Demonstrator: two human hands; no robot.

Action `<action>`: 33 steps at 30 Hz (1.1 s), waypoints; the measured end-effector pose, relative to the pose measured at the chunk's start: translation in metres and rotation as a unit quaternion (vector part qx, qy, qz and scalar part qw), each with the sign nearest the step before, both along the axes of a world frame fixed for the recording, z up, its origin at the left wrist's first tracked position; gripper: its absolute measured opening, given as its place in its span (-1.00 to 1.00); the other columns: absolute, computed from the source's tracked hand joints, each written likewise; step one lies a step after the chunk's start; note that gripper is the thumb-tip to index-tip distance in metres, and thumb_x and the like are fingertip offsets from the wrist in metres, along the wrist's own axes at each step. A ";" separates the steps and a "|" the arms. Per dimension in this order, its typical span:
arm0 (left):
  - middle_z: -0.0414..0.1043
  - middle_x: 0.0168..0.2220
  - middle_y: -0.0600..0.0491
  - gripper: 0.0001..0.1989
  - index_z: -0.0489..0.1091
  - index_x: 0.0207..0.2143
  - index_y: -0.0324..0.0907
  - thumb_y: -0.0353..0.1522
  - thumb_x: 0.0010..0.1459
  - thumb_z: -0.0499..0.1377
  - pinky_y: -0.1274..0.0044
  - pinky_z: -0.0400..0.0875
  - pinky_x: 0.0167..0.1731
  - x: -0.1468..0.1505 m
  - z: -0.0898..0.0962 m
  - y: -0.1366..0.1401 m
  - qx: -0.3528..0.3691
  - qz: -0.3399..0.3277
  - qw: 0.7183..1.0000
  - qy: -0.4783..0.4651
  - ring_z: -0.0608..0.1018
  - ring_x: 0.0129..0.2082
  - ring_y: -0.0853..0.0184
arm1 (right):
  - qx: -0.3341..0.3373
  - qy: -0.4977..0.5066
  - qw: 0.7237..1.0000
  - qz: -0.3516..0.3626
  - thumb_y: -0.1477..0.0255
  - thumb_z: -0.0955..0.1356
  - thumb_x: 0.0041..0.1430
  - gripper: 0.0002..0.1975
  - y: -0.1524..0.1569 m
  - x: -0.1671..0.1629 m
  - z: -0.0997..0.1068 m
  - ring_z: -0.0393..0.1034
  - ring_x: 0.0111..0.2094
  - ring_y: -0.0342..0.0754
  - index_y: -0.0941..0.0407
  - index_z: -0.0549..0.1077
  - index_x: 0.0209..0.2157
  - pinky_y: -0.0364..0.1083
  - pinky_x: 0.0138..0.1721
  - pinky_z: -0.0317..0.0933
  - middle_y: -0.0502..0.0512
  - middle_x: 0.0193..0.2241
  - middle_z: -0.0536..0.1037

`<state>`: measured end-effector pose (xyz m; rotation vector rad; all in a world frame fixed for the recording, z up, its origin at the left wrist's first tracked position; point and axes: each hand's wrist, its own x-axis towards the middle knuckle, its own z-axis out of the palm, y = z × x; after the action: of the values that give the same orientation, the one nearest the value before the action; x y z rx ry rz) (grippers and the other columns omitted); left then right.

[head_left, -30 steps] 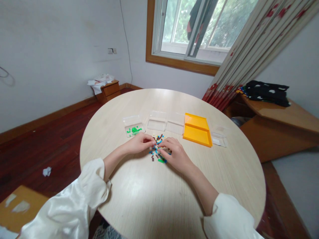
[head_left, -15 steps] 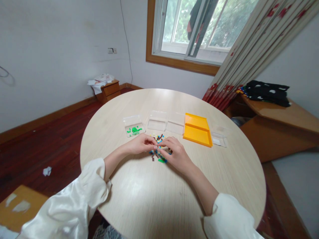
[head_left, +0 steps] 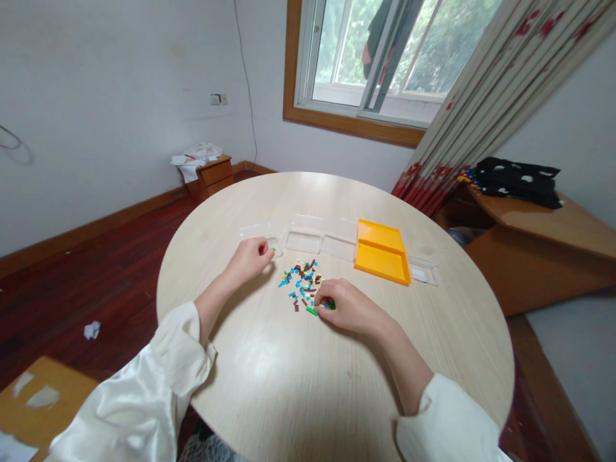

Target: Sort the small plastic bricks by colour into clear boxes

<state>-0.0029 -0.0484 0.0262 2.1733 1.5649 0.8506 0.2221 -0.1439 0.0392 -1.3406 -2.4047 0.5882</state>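
Observation:
My left hand (head_left: 248, 261) is over the near side of a clear plastic box (head_left: 255, 230), its fingers curled together. Whatever they may hold is too small or hidden to tell; a speck of green shows beside the fingertips. My right hand (head_left: 349, 307) rests at the right edge of a loose pile of small toy building bricks (head_left: 302, 277), blue, brown, yellow and white. Its thumb and fingers are drawn together, with anything between them hidden. Touching or just beside those fingertips lies a long green brick (head_left: 312, 311). More green shows under the curled palm.
Behind the pile stand two open clear boxes (head_left: 303, 241), then an open yellow case (head_left: 382, 260) and a smaller clear box (head_left: 424, 272) to the right. All are on a round wooden table (head_left: 289, 385). A curtain (head_left: 462, 122) hangs beyond its far right edge.
My hands were together over the pile and have parted. The left moved left and away to the clear box, covering its green bricks; the right shifted slightly right and nearer me, uncovering the pile.

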 end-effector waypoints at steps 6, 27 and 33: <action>0.40 -0.54 -0.01 -0.84 0.32 -0.57 -0.21 -0.39 0.01 0.03 0.54 0.15 -0.52 -0.007 -0.004 0.004 0.031 0.039 0.992 0.113 0.37 -0.53 0.33 | -0.013 -0.007 1.000 -0.005 0.66 0.28 -0.05 -0.82 0.000 -0.001 0.000 0.32 -0.45 -0.14 0.14 0.45 -0.54 -0.18 -0.37 0.13 0.04 -0.51 0.49; 0.46 -0.44 0.02 -0.82 0.46 -0.40 -0.27 -0.35 0.07 0.11 0.56 0.28 -0.42 0.008 -0.001 -0.008 0.025 -0.130 0.990 -0.044 0.41 -0.46 0.38 | 0.030 0.133 0.986 -0.101 0.55 0.26 0.11 -0.87 0.008 -0.003 -0.009 0.37 -0.43 -0.15 0.15 0.43 -0.42 -0.18 -0.34 0.20 0.03 -0.47 0.52; 0.49 -0.41 0.05 -0.85 0.47 -0.34 -0.25 -0.37 0.05 0.16 0.60 0.32 -0.39 0.026 -0.004 -0.029 -0.058 -0.279 0.950 -0.126 0.45 -0.43 0.42 | 0.023 0.227 0.968 -0.100 0.48 0.26 0.10 -0.90 0.007 -0.010 -0.012 0.42 -0.41 -0.14 0.12 0.41 -0.38 -0.15 -0.33 0.27 0.01 -0.45 0.53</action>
<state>0.0233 -0.0778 0.0220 2.1475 0.7910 0.7813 0.2125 -0.1366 0.0276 -1.2475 -1.8820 0.6916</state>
